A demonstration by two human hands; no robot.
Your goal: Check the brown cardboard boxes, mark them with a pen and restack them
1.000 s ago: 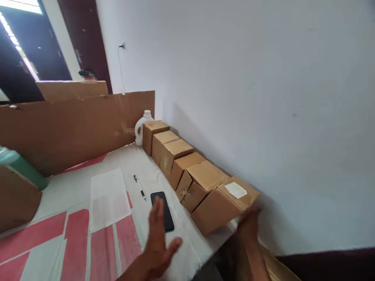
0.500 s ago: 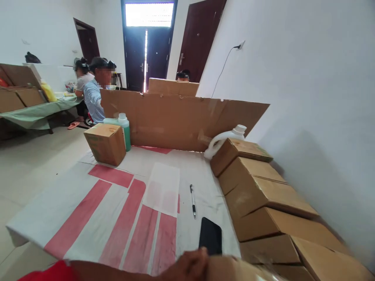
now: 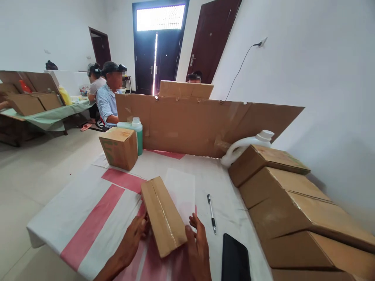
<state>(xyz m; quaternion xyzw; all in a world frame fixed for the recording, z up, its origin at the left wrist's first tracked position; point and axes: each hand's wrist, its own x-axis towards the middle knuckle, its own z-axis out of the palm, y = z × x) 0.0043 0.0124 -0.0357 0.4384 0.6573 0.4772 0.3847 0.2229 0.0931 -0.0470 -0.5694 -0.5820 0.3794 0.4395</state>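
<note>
Left hand [image 3: 132,236], right hand [image 3: 198,246] half-open at carton [image 3: 164,220] edges — grip unclear; roomy cloth [image 3: 63,218] leftward.

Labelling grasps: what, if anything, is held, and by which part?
Cardboard box with left hand at its left long side, right hand by its near right corner; can't tell whether it's actually gripped.

Box [image 3: 163,216] between the hands [image 3: 130,236] [image 3: 199,248]

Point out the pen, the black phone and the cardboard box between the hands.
Pen [image 3: 211,214]: head view, middle of its barrel.
Black phone [image 3: 235,258]: head view, its dark upward face.
Cardboard box [image 3: 163,217]: head view, upper face, about mid-length near the seam.
</note>
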